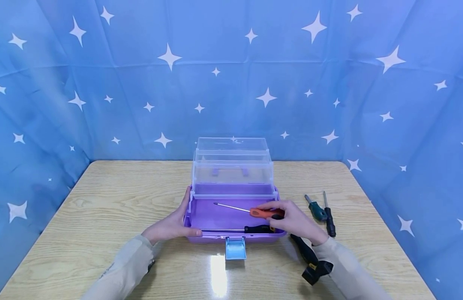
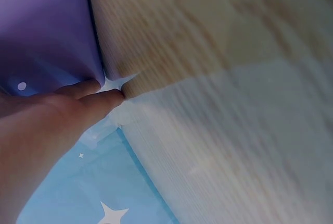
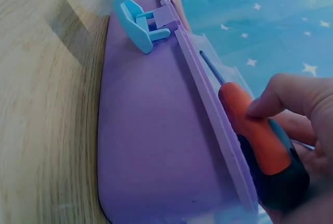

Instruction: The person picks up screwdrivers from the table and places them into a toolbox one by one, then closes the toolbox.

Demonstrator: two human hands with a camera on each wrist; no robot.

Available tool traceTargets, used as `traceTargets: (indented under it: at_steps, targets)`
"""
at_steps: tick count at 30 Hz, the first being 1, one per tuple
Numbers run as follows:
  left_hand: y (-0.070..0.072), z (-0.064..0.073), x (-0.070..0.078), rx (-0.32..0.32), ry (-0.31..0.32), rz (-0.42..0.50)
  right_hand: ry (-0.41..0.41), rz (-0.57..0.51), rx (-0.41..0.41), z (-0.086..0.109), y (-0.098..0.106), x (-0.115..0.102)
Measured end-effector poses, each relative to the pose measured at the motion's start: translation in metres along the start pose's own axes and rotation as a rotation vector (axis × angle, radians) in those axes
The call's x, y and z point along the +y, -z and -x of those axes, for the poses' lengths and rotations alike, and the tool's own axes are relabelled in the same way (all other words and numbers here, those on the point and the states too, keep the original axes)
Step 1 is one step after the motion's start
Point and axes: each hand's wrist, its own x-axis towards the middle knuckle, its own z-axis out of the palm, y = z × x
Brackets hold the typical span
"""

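A purple toolbox (image 1: 212, 239) stands with its clear tiered trays (image 1: 233, 160) raised at the back and its blue latch (image 1: 235, 248) hanging down in front. My left hand (image 1: 173, 225) holds its left front corner, the thumb over the front rim and the fingers along the left side. Above the right part of the box, my right hand (image 1: 293, 217) grips an orange and black screwdriver (image 3: 255, 127) by the handle. Its shaft points left over the box's interior. Inside, along the front wall, lies a black-handled screwdriver (image 1: 256, 229).
On the table (image 1: 115, 208) right of the box lie a green-handled screwdriver (image 1: 317, 211) and a slim black one (image 1: 330, 221). A black tool with a yellow mark (image 1: 311, 271) lies partly under my right forearm. A blue star-patterned curtain (image 1: 231, 100) surrounds the table's back and sides.
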Motion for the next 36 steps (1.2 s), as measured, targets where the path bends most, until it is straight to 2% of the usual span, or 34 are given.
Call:
traceTargets:
  at_steps: [8, 15, 19, 27, 30, 36]
  targets:
    - [0.000, -0.001, 0.001, 0.000, -0.005, -0.004, 0.015, -0.049, -0.078, -0.008, -0.003, 0.002]
    - [0.000, -0.001, 0.000, 0.000, -0.012, 0.003, 0.015, -0.042, -0.131, -0.014, -0.004, -0.001]
    - [0.001, 0.000, 0.000, 0.003, -0.013, 0.002, 0.050, 0.009, -0.138, -0.018, -0.007, -0.002]
    - [0.000, 0.001, -0.001, 0.004, 0.003, -0.008, 0.173, 0.226, -0.183, -0.028, -0.017, 0.000]
    - [0.000, 0.001, -0.002, 0.006, 0.003, -0.001, 0.215, 0.255, -0.206, -0.033, -0.020, 0.000]
    - [-0.001, 0.000, -0.002, -0.006, -0.011, 0.021, 0.240, 0.268, -0.205, -0.036, -0.025, 0.003]
